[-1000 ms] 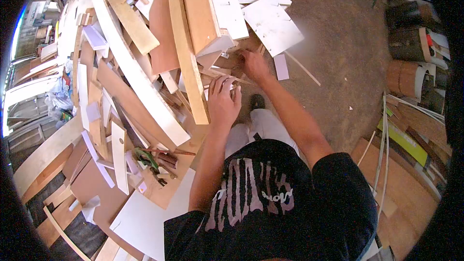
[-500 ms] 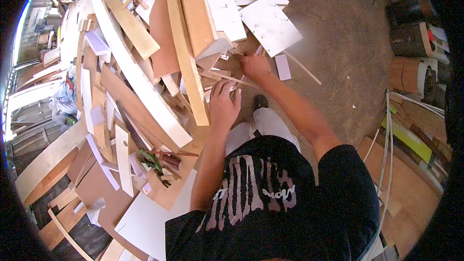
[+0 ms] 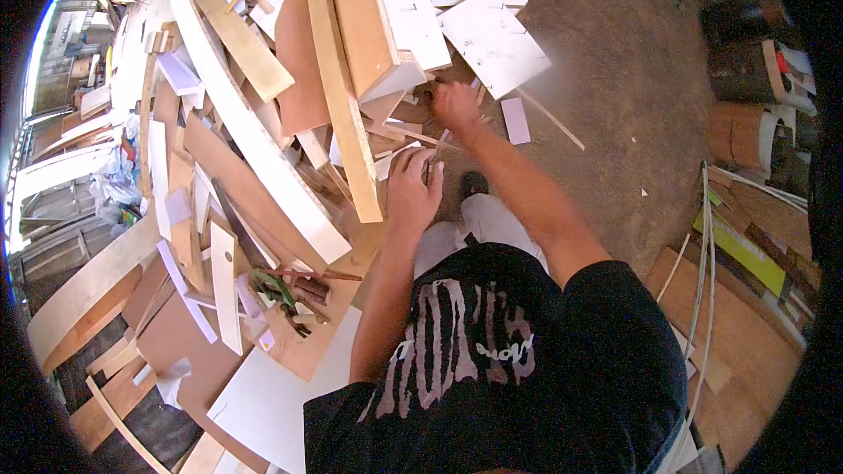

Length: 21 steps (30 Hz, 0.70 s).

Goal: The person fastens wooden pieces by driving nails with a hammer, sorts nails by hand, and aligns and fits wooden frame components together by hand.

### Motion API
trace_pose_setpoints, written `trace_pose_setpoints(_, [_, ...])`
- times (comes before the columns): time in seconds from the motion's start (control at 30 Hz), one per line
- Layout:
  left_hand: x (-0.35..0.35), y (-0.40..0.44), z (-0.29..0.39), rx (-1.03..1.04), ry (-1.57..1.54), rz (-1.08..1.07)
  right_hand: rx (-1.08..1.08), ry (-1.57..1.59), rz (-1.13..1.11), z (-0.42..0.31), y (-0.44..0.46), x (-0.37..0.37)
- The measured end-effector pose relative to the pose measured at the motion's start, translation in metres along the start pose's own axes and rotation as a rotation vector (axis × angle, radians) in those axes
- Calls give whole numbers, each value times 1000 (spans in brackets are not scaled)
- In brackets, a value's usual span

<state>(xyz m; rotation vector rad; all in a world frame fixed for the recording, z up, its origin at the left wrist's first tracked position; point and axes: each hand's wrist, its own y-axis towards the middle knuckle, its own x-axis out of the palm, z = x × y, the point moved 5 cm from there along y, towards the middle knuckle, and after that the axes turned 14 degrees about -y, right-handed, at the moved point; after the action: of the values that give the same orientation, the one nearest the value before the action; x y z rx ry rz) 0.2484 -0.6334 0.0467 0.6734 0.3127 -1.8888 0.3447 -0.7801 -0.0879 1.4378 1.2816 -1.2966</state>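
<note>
My left hand [image 3: 413, 189] is over small scraps beside the end of a long wooden strip [image 3: 347, 123]. Its fingers are curled around something small and dark that I cannot make out. Further forward, my right hand [image 3: 457, 105] is closed at the edge of the scrap pile, close to a white-faced box-like board [image 3: 406, 13]. What its fingers hold, if anything, is hidden. A white panel with small holes [image 3: 496, 44] lies just ahead of the right hand, and a small pale block [image 3: 515, 121] rests on the floor to its right.
A long white board [image 3: 250, 136] crosses the heap on the left. Green-handled tools [image 3: 279, 291] lie on a board at lower left. Thin pale strips [image 3: 704, 272] and a yellow-green piece [image 3: 746, 254] are at right. My shoe [image 3: 474, 183] is below the hands.
My right hand has shifted slightly among the scraps at the pile's edge. My left hand stays near the same spot, and a small dark thing now shows at its fingers.
</note>
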Motion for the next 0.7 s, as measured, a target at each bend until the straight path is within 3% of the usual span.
trace_pose_setpoints(0.2, [-5,-6,-3,-7,-3,16,-149,-59,36,6,13,23])
trace_pose_setpoints(0.43, [-11,-9,10,-25,-109,17,-135,-39,4,5,4,-4])
trace_pose_setpoints(0.53, [-13,-10,14,-103,-181,-36,-33,100,47,9,-7,-21])
trace_pose_setpoints(0.63, [-13,-14,14,-97,-200,-57,18,192,190,14,-15,-26])
trace_pose_setpoints(0.7, [-15,-16,19,-66,-219,-22,-19,408,463,16,-21,-35])
